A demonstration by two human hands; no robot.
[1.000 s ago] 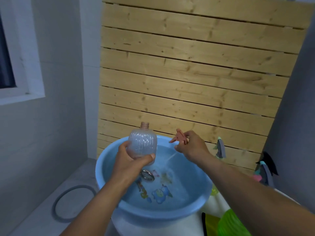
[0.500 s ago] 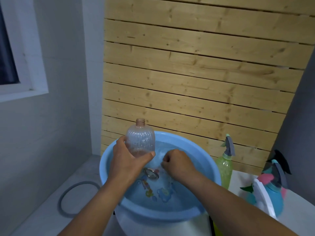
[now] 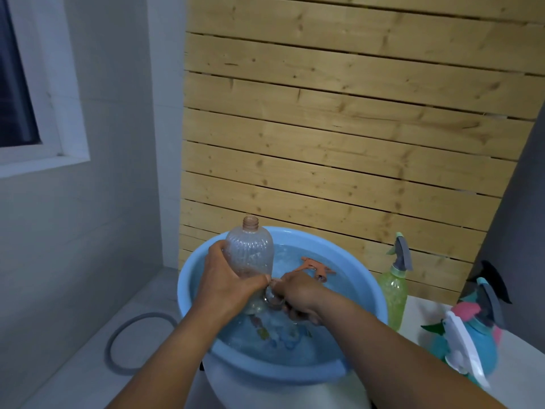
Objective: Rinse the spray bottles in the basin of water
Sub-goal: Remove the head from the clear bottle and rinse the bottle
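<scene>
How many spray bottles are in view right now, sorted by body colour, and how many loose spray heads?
Clear bottle, uncapped, gripped by the left hand: 1
Green bottle, spray head on: 1
Teal bottle, spray head on: 1
Loose orange spray head in the basin: 1
Total: 3 bottles, 1 loose head

A left hand [image 3: 228,286] grips a clear ribbed bottle [image 3: 250,255], uncapped and upright, its base over a blue basin [image 3: 368,290] of water. The right hand [image 3: 298,293] curls at the bottle's base. An orange spray head [image 3: 314,266] floats behind. A green spray bottle [image 3: 393,286] stands beside the basin.
</scene>
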